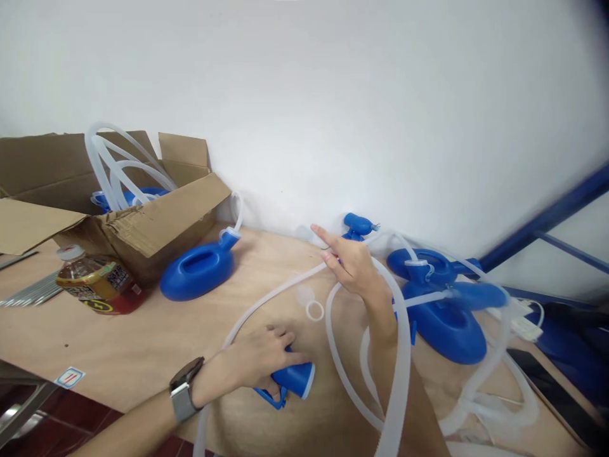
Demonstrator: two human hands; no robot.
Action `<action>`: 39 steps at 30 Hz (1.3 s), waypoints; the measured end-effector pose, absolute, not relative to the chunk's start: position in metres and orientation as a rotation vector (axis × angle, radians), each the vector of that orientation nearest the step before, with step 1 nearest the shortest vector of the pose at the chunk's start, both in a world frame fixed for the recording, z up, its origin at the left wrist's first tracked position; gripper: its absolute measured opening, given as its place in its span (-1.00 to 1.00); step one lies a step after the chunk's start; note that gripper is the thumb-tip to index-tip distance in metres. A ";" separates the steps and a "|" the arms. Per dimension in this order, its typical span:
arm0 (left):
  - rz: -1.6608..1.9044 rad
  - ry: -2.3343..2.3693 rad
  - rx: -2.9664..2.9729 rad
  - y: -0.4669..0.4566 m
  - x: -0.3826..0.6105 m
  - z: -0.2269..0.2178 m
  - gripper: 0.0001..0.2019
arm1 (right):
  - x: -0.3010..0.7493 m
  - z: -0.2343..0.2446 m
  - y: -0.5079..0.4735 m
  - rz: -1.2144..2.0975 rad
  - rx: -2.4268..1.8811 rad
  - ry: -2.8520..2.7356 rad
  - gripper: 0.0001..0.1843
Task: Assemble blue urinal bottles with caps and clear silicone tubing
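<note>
My left hand (266,355) is wrapped round a blue plastic spout piece (297,379) with a pale rim and a small blue loop, low over the table. My right hand (349,260) is raised with index finger and thumb stretched to the left. A translucent hose (280,289) runs up to its fingers and appears to be held there; the other fingers are hidden. A thick hose (403,355) loops past my right forearm. Below the right hand lie a white ring (314,310) and a faint clear disc (304,294).
Blue bottle (197,271) with hose stands left, beside an open cardboard box (166,219) holding hoses. A drink bottle (98,282) and metal rods (35,291) lie further left. At right are blue bottles (447,330), a blue spout (358,225), a phone (554,393) and a power strip (526,327).
</note>
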State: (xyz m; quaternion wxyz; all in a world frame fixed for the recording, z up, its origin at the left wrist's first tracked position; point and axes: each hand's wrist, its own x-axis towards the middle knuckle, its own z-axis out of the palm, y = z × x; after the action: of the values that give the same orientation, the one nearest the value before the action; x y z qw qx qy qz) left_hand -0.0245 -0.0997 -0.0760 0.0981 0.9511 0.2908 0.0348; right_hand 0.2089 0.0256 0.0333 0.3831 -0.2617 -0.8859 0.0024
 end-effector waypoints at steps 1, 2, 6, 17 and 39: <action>0.190 0.848 2.745 -0.097 -0.029 -0.060 -0.30 | 0.215 0.025 0.028 0.044 -0.719 -2.294 -0.49; 0.312 0.824 2.645 -0.094 -0.035 -0.042 -0.31 | 0.219 0.018 0.030 0.089 -0.762 -2.315 -0.50; 1.182 0.706 2.232 -0.079 -0.062 0.028 -0.30 | 0.222 -0.006 0.041 0.148 -0.846 -2.291 -0.56; 2.141 0.763 1.771 -0.008 -0.075 0.019 -0.41 | 0.208 -0.019 0.029 0.096 -0.839 -2.282 -0.66; 1.510 0.895 2.548 -0.024 -0.074 0.030 -0.74 | 0.218 -0.018 0.023 0.085 -0.937 -1.989 -0.49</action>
State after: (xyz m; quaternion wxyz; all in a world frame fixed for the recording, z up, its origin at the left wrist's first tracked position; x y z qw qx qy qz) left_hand -0.0741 -0.0236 0.0302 0.0236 0.8233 0.2892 0.4878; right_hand 0.2183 0.0228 -0.0175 0.4536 -0.3794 -0.8057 0.0344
